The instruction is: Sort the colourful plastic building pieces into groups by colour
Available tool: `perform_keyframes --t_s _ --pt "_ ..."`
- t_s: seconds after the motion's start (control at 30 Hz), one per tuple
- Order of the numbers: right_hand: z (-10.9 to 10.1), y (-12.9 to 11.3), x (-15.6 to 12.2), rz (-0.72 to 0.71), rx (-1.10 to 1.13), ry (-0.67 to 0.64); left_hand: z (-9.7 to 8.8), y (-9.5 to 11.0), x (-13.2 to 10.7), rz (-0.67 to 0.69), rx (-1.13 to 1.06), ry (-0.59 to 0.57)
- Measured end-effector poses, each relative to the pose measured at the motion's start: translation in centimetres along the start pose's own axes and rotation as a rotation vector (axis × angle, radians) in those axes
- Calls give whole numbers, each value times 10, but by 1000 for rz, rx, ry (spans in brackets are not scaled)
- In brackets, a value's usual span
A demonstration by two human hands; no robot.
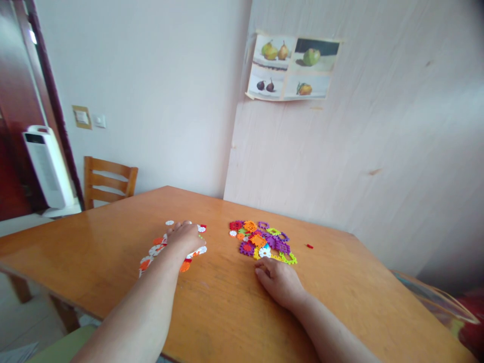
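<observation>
My left hand (185,238) reaches over a loose pile of white and orange plastic disc pieces (155,249), palm down with its fingers and thumb apart. It covers the middle of that pile, so whether the fingertips touch any piece is hidden. My right hand (280,280) rests on the table with loosely curled fingers, just in front of a second pile. Nothing shows in it. That pile mixes purple square pieces (282,246), an orange square piece (258,240), red and yellow-green pieces, and a white notched disc (265,251) close to my right fingertips.
Both piles lie on a wooden table (219,312). A small red piece (310,246) lies alone on the right. Behind the table stand a wooden chair (109,176) and a wall with a fruit poster (293,68). At far left is a white upright appliance (49,169).
</observation>
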State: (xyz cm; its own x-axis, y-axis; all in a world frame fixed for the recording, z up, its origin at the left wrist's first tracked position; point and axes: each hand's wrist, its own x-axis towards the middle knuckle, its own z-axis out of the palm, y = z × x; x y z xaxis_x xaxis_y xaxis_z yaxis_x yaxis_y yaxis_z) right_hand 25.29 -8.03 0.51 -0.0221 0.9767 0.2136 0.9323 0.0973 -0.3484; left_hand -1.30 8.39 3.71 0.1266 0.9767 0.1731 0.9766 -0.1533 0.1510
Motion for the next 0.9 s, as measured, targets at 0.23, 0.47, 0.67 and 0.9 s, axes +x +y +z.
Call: perform_keyframes --t_s 0.23,0.47,0.67,0.9 --pt "-1 -1 -2 -3 -1 -3 1 0 2 15 7 16" --pt "-1 -1 -1 10 9 -5 -8 0 1 -22 -40 50" --pt "0 -1 -1 13 24 0 -4 -4 3 20 -33 4" --pt "-2 -3 -2 23 24 -19 3 -4 1 71 -33 11"
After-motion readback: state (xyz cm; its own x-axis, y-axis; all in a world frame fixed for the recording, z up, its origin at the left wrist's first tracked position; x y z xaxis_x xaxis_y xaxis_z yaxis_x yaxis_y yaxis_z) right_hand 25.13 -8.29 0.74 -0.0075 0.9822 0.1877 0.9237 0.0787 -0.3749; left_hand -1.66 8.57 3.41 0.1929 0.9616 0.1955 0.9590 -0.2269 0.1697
